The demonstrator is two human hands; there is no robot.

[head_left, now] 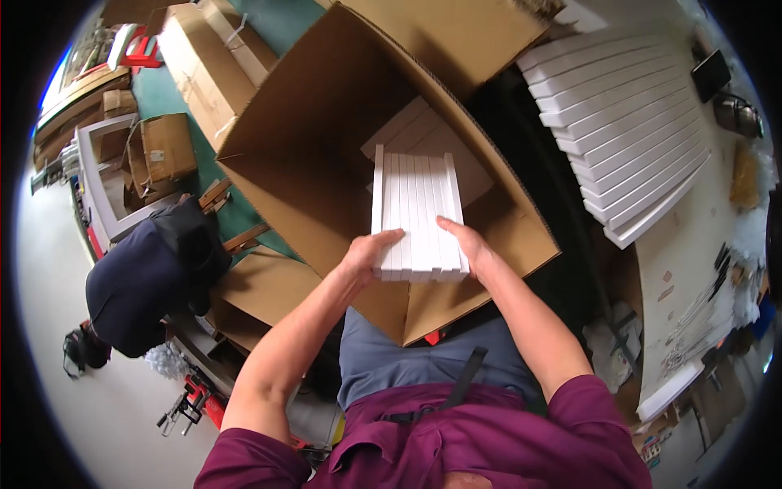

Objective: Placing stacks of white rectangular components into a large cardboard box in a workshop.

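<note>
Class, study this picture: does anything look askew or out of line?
Yes: the nearest white strip in the row on the right-hand table sits askew, slanting against its closely packed neighbours. The held white bundle shows no obvious damage.

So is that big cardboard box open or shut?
Open: the view goes straight down into the cardboard box, where pale pieces show beyond the held white stack.

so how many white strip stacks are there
3: one stack between the left hand and right hand, another lower in the big box, a third on the table at right. The box may hide more.
</note>
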